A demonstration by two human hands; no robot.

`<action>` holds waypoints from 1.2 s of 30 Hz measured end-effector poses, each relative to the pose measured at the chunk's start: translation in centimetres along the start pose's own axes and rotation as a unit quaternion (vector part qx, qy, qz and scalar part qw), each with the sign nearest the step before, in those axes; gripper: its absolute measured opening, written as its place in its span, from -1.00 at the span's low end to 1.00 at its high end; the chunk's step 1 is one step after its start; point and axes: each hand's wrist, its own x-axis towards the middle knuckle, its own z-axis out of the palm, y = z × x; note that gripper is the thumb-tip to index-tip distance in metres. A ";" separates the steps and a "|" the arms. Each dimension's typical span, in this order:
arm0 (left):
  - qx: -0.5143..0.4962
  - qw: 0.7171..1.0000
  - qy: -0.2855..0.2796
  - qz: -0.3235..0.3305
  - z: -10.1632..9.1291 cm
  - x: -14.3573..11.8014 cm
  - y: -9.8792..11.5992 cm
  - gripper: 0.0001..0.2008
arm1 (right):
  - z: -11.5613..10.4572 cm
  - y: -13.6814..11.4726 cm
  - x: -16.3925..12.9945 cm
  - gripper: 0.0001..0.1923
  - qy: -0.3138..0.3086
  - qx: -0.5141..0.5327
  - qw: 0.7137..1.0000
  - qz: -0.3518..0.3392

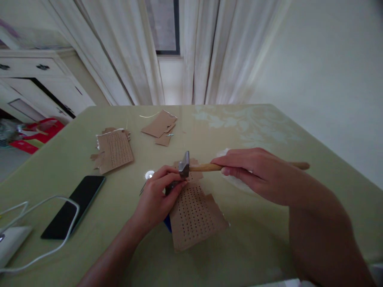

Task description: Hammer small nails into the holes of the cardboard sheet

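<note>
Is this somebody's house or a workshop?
Most likely a room in a home. White curtains hang at a window behind a green table, a white cabinet stands at the left, and a phone lies beside the hammer and cardboard.

Matt brown perforated cardboard [194, 217], wooden-handled metal-headed hammer [191, 166], glossy smooth green tabletop [254, 131].
</note>
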 end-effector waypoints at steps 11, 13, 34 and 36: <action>-0.006 1.000 -0.007 -0.019 0.0 0.1 0.3 -0.86 | 0.3 0.8 0.0 -0.65 -0.025 -0.001 1.000 0.000; -0.001 1.000 -0.006 -0.025 0.0 0.1 0.2 -0.90 | 0.2 0.9 0.0 -0.64 -0.005 0.016 1.000 0.000; -0.038 0.998 0.025 -0.046 -0.1 -0.5 -0.4 -0.61 | 0.9 1.4 0.9 -0.66 -0.077 0.040 0.996 0.016; -0.043 0.993 0.091 -0.059 -0.3 -0.6 -1.0 -0.68 | 0.6 1.6 0.6 -0.65 -0.048 0.041 0.998 0.018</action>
